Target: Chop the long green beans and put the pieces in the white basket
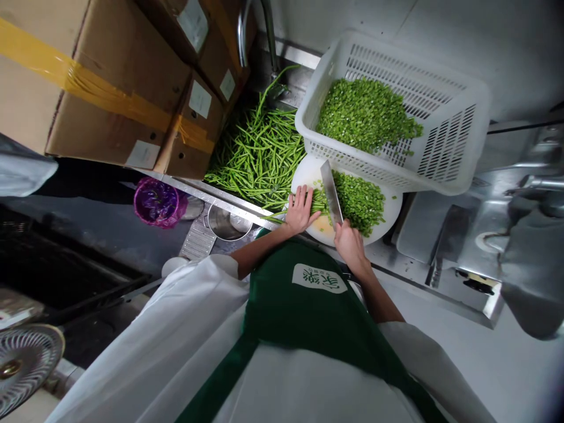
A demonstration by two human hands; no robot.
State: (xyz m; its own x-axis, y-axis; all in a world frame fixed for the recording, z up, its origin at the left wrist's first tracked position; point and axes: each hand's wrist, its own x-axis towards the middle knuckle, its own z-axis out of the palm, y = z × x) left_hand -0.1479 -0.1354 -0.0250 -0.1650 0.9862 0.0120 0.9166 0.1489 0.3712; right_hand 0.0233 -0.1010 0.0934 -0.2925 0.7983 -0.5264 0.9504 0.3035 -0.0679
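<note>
My right hand (350, 242) is closed around the handle of a cleaver (331, 192), whose blade stands over the round white cutting board (390, 222). My left hand (300, 210) lies with fingers stretched out and thumb apart, flat on a bunch of whole green beans (318, 202) just left of the blade. Chopped green beans (361, 202) are heaped on the board to the right of the cleaver. Left of the board, a large pile of long uncut green beans (259, 153) fills the sink area.
Behind the board a white plastic basket (458, 117) holds more chopped beans (365, 114). Cardboard boxes (114, 76) are stacked at the left beside a faucet (242, 35). Below the counter edge are a purple-lined bin (161, 202) and a metal pot (229, 224). Metal equipment (480, 247) stands at right.
</note>
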